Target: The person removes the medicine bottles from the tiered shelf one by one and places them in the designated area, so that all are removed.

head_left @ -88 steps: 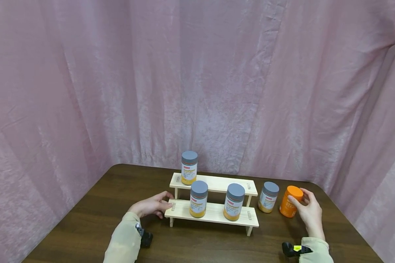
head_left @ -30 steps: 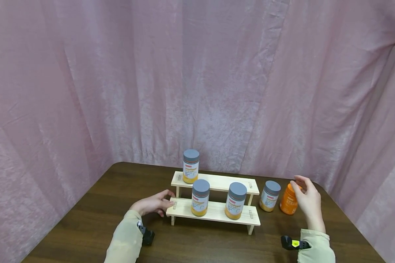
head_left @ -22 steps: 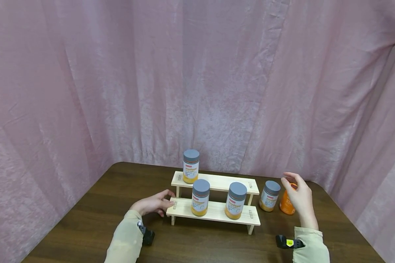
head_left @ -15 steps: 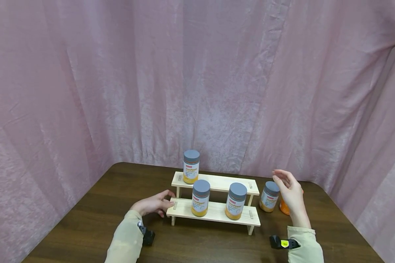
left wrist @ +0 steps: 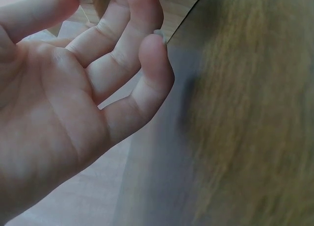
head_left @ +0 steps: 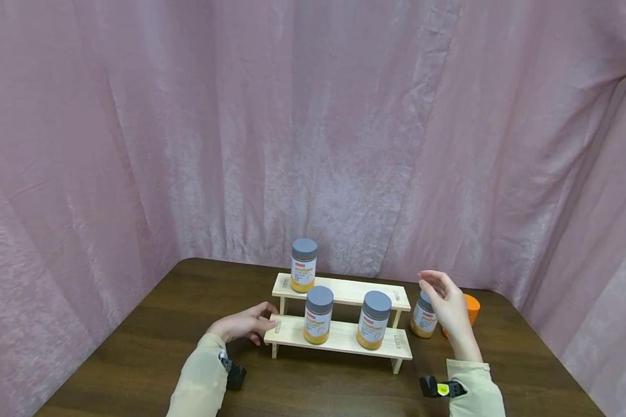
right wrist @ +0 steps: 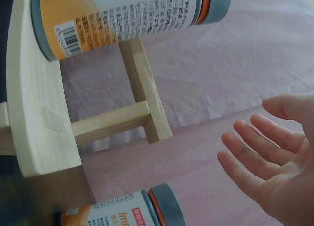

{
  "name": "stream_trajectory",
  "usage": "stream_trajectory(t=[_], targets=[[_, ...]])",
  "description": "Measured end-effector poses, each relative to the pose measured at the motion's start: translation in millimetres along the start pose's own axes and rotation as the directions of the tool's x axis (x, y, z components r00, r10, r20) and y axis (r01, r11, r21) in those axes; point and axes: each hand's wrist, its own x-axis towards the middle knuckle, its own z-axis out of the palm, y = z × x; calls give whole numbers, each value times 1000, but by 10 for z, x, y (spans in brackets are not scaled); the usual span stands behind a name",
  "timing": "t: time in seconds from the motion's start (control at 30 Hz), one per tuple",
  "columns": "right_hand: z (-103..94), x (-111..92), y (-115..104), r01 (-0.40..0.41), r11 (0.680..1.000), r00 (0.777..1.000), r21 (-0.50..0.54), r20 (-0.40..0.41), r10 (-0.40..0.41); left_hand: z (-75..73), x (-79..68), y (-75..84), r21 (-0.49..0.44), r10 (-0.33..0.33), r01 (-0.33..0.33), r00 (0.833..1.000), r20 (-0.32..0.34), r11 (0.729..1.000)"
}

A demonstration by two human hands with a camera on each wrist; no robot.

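A two-tier wooden display rack stands on the table. My left hand grips the left end of its lower board, the thumb on the wood; in the left wrist view the other fingers bend loosely beside it. One grey-lidded jar stands on the upper board, and two more, a left jar and a right jar, on the lower. My right hand, holding nothing, hovers by another grey-lidded jar right of the rack, partly covering it. Behind that hand an orange jar is mostly hidden.
The dark wooden table reaches back to a pink curtain hanging along its far side. A black wrist camera is strapped to the left sleeve, and a second wrist camera to the right one.
My right hand was at the orange jar, rose off it, and has moved left to the grey-lidded jar beside the rack. The left hand stays on the rack, and the jars stand where they were.
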Motion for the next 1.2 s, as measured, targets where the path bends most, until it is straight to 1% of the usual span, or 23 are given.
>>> stream_trajectory(t=[0.17,0.37,0.57,0.67,0.8,0.93,1.07,1.2], targets=[[8,-49,-96,17,1000,999,5,31,-17,-2,-19,-3,-5,-2,2,1000,3,1000],[-22,-101,-222,33,999,997,-15,65,-32,-15,-24,-7,4,7,-7,1000,12,1000],[32,-120,-275,47,999,991,-2,122,-46,-32,-19,-17,3,5,-5,1000,8,1000],[72,-103,-315,47,999,988,-6,147,-45,-40,-16,-8,1,20,-20,1000,9,1000],[113,-71,-381,57,998,986,-14,157,-54,-37,-5,-3,-2,40,-40,999,9,999],[140,-42,-461,70,997,983,-24,170,-65,-23,13,-24,-6,38,-38,999,6,999],[182,26,-594,98,994,979,-57,185,-86,-15,11,-20,4,30,-30,1000,5,1000],[270,90,-760,135,990,968,-42,221,-122,2,-15,-4,10,22,-22,1000,-7,1000]])
